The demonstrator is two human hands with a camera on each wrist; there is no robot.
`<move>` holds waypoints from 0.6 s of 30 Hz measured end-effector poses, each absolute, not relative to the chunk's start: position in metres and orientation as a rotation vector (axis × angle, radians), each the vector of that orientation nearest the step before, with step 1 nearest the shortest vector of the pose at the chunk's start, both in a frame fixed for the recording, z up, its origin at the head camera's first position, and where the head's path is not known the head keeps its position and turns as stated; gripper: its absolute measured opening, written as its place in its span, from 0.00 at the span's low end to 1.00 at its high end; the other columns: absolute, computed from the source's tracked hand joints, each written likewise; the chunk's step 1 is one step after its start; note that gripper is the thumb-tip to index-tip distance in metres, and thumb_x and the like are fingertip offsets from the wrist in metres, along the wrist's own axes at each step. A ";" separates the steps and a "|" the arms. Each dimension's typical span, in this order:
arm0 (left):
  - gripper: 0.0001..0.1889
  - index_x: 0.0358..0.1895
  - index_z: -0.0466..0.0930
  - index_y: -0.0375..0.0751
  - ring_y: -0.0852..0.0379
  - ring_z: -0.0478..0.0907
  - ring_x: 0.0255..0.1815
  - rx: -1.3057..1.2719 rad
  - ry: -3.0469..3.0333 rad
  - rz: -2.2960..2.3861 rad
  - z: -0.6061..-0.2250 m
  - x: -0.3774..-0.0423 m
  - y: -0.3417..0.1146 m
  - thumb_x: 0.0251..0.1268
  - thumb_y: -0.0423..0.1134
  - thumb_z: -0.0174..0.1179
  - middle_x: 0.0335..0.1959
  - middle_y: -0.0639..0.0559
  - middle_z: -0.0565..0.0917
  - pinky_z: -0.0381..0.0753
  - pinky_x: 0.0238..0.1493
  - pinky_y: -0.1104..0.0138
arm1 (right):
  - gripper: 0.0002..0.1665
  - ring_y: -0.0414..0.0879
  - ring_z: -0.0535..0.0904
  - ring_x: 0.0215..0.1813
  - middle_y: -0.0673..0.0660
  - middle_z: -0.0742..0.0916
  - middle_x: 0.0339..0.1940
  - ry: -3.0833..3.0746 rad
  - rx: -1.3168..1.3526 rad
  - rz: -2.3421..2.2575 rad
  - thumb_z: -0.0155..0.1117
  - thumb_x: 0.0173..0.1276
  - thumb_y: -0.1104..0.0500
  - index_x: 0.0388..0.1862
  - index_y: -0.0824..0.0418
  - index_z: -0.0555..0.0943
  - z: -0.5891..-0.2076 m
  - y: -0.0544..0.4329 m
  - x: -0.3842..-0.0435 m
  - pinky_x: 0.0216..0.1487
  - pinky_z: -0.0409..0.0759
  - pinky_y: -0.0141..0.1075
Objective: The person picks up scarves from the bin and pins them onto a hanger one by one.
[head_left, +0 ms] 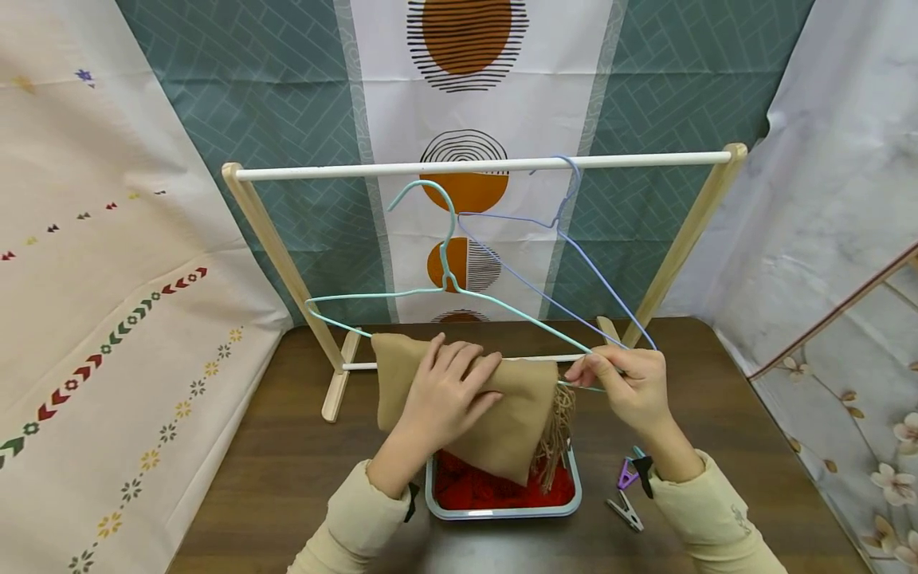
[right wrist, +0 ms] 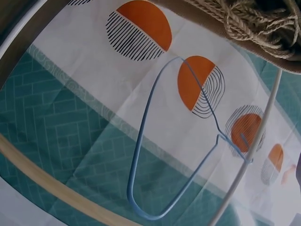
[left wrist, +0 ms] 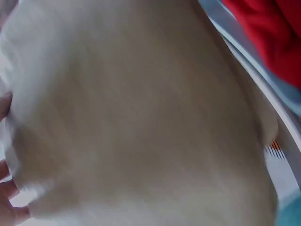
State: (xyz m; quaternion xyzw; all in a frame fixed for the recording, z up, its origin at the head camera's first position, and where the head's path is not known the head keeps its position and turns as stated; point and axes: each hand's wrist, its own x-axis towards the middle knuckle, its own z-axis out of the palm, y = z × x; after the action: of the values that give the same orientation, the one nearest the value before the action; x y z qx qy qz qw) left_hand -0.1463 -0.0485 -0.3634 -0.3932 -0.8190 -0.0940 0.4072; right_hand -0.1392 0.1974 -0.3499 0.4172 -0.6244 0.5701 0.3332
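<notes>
A tan fringed scarf (head_left: 502, 406) lies folded over the lower bar of a mint-green hanger (head_left: 516, 309); its tassels (head_left: 555, 434) hang at the right end. My left hand (head_left: 446, 391) rests on the scarf's upper part, fingers extended across the cloth. At the hanger's right corner, my right hand (head_left: 631, 383) pinches the wire between thumb and fingers. The hanger's hook is off the rod, in front of it. In the left wrist view the blurred scarf (left wrist: 141, 113) fills most of the picture, with fingertips (left wrist: 8, 188) at its left edge.
A white rod (head_left: 344, 171) on wooden posts carries a blue hanger (head_left: 598, 275), behind my right hand. Below the scarf stands a grey-rimmed tray (head_left: 502, 514) holding red cloth (head_left: 473, 490). A purple clip (head_left: 627, 474) and a grey clip (head_left: 626, 512) lie near my right forearm.
</notes>
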 end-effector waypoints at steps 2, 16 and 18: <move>0.23 0.47 0.78 0.42 0.48 0.73 0.46 -0.975 -2.070 -0.236 -0.363 -0.149 -0.060 0.50 0.53 0.64 0.40 0.47 0.78 0.65 0.55 0.46 | 0.15 0.40 0.79 0.19 0.58 0.83 0.17 -1.625 1.099 1.497 0.54 0.65 0.71 0.19 0.74 0.79 -0.349 0.200 -0.140 0.25 0.76 0.25; 0.22 0.46 0.77 0.38 0.43 0.73 0.43 -0.922 -2.041 -0.362 -0.349 -0.149 -0.091 0.60 0.54 0.54 0.40 0.42 0.76 0.66 0.53 0.46 | 0.13 0.41 0.80 0.19 0.59 0.84 0.19 -1.550 1.217 1.591 0.53 0.64 0.72 0.21 0.76 0.79 -0.336 0.212 -0.148 0.23 0.76 0.27; 0.21 0.46 0.77 0.37 0.44 0.74 0.43 -0.907 -2.020 -0.385 -0.343 -0.145 -0.099 0.62 0.52 0.53 0.41 0.42 0.77 0.67 0.52 0.48 | 0.13 0.41 0.80 0.19 0.59 0.84 0.19 -1.532 1.229 1.609 0.53 0.64 0.72 0.21 0.76 0.80 -0.334 0.214 -0.149 0.22 0.75 0.27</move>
State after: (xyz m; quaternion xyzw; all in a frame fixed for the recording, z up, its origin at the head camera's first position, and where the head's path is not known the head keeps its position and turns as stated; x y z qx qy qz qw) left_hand -0.1454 -0.0989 -0.3434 -0.3639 -0.8105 -0.1544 0.4323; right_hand -0.1492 0.2140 -0.3341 0.4621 -0.5763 0.6052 0.2967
